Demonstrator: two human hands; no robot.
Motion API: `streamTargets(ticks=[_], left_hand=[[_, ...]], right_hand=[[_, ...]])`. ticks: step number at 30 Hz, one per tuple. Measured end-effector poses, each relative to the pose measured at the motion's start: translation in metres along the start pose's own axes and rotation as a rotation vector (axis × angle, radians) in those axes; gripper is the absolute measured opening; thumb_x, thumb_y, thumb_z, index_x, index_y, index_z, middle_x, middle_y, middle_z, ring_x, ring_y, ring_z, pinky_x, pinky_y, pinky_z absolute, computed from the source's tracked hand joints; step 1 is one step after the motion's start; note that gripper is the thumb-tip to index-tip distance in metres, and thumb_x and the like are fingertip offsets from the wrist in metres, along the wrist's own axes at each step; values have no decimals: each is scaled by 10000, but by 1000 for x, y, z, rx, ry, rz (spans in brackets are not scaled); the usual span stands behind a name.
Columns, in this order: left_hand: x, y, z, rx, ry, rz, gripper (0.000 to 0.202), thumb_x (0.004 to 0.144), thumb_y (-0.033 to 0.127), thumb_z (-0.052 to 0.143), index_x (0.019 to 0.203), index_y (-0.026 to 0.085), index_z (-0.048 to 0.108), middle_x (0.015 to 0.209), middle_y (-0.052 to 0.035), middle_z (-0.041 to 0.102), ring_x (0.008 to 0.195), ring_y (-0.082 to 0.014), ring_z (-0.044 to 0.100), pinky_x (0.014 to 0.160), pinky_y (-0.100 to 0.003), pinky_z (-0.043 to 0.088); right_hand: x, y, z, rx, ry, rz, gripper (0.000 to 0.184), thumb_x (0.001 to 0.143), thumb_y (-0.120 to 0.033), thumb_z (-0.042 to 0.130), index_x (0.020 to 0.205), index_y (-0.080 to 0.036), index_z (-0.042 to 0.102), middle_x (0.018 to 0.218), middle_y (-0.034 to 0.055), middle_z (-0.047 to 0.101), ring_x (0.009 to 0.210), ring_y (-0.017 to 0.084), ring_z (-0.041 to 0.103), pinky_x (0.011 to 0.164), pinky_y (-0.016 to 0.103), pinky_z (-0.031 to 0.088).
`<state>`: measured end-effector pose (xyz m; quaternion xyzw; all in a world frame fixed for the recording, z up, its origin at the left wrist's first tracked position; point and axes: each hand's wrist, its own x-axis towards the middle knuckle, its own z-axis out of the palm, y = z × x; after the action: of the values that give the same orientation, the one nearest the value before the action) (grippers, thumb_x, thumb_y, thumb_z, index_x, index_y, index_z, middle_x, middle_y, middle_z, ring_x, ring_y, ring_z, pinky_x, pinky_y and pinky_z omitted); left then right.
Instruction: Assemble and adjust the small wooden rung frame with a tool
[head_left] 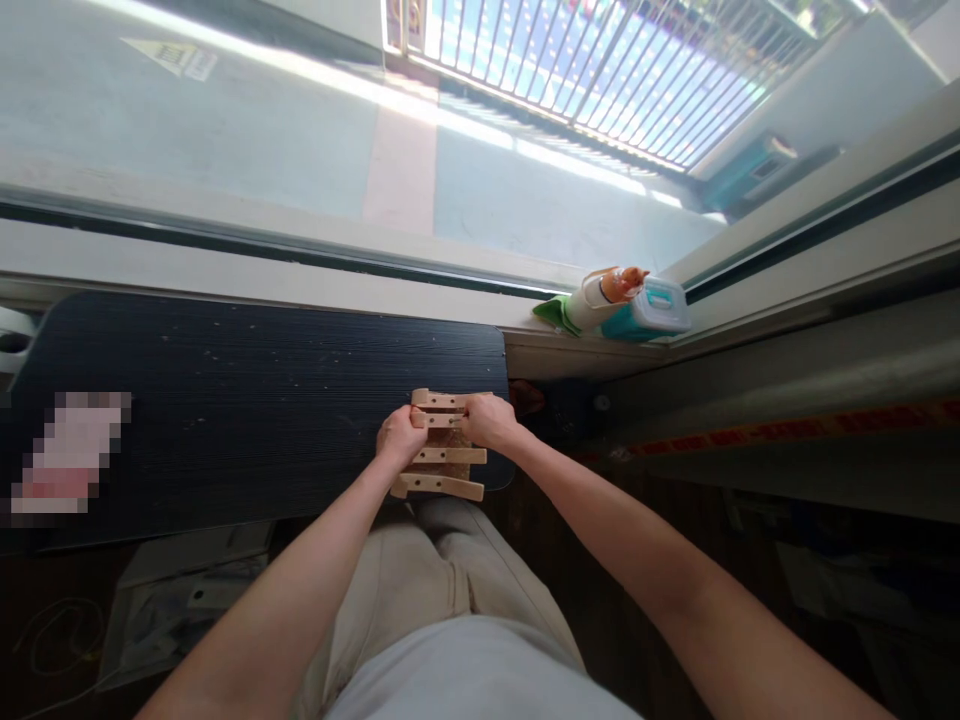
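Several pale wooden slats with dark round holes lie in rows at the right end of a black table (247,400). Beneath and between them shows a brown patterned surface (459,438) that I cannot identify. My left hand (401,437) is closed on the left end of the second wooden slat (438,421). At that slat's right part, my right hand (489,420) has its fingers pinched close to a hole; whatever they hold is too small to make out. Farthest from me is a curved-ended slat (435,399), partly covered by my right hand. Nearest my body lies another slat (442,487).
A blurred-out rectangular item (71,455) lies at the table's left. On the window ledge stand a white bottle with an orange top (600,297) and a teal box with a clear lid (652,312). An open white container (180,600) sits below the table, with a thin cable beside it.
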<state>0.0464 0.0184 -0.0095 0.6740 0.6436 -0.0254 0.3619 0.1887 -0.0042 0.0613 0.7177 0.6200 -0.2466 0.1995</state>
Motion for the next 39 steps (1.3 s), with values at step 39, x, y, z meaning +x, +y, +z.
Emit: streamTargets(ticks=[39], left_hand=[[11, -16, -10, 265, -128, 365, 307, 802, 295, 389, 1037, 303, 587, 998, -28, 631, 869, -163, 587, 732, -262, 427]], right_hand=[[-19, -3, -8, -78, 96, -165, 271, 807, -159, 416, 1008, -178, 596, 974, 104, 629, 874, 187, 591, 719, 274, 437]])
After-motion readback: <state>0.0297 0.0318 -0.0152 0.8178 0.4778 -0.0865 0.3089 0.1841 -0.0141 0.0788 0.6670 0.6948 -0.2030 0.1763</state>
